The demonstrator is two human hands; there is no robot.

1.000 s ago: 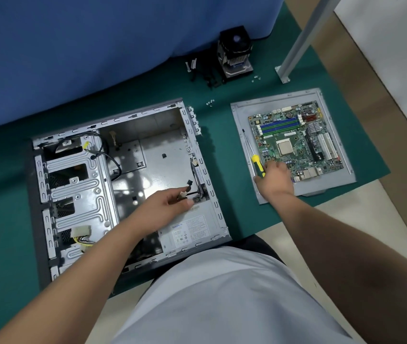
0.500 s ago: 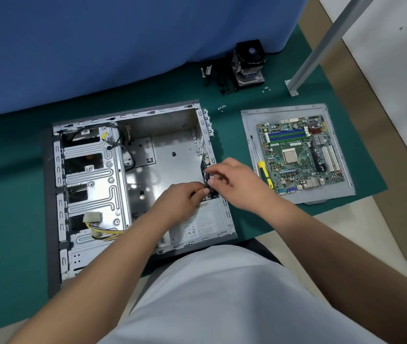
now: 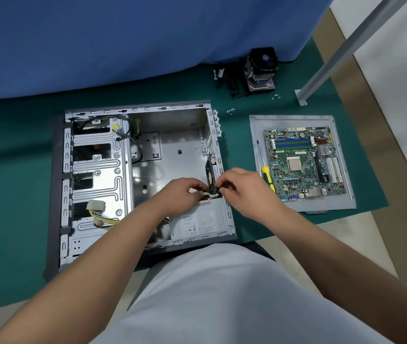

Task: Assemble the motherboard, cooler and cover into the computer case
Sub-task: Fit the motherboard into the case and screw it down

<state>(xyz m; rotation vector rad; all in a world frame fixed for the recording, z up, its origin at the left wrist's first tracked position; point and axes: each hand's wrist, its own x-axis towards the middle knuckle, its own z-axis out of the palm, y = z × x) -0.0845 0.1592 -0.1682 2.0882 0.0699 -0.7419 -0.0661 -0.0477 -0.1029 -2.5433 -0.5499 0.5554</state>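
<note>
The open grey computer case (image 3: 93, 170) lies flat on the green mat, its inner floor bare. My left hand (image 3: 181, 192) and my right hand (image 3: 244, 187) meet at the case's right wall, both pinching a bundle of black cables (image 3: 211, 181) with a white connector, just above the power supply (image 3: 197, 223). The green motherboard (image 3: 304, 163) rests on the grey side cover (image 3: 257, 142) to the right of the case. The black cooler (image 3: 260, 69) stands at the back of the mat.
A yellow-handled screwdriver (image 3: 265, 173) lies on the cover beside the board, close to my right hand. Small screws (image 3: 230, 111) and black clips (image 3: 232, 88) lie near the cooler. A metal post (image 3: 341, 50) rises at the back right. A blue cloth (image 3: 123, 40) hangs behind.
My right hand left the motherboard's near edge and crossed left to the case wall. It joined my left hand on the cables, and both hands have held there since.
</note>
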